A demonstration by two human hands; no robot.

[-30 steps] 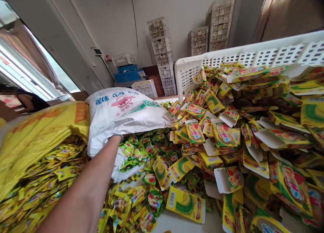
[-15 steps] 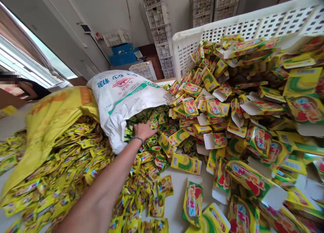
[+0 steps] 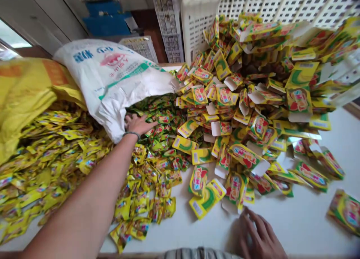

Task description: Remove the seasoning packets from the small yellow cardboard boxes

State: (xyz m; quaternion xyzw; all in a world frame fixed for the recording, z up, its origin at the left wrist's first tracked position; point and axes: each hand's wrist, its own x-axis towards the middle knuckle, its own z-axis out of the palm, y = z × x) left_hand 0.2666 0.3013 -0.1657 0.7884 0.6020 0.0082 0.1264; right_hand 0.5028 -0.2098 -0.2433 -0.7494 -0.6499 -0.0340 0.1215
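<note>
My left hand [image 3: 140, 125] lies with fingers spread on a heap of small green candy packets [image 3: 161, 118] at the mouth of a white woven sack [image 3: 118, 75]. A dark band circles its wrist. My right hand [image 3: 260, 234] is low on the white table [image 3: 208, 231], near its front edge. Its fingers are slightly bent and apart, somewhat blurred, with nothing visible in them. Just beyond its fingertips lies a yellow and green candy box [image 3: 234, 189] with an open flap. Many similar boxes [image 3: 222, 96] are heaped farther back.
A white plastic crate [image 3: 197, 30] lies tipped with boxes spilling from it. Yellow packets [image 3: 70, 150] cover the table's left side, below a yellow sack [image 3: 25, 90]. One box [image 3: 345, 212] lies apart at right. Behind stand stacked crates [image 3: 165, 19] and a blue container [image 3: 108, 23].
The view has tilted down, and my right hand has come into sight at the bottom. My left hand remains on the green packets by the sack mouth, its fingers now more spread.
</note>
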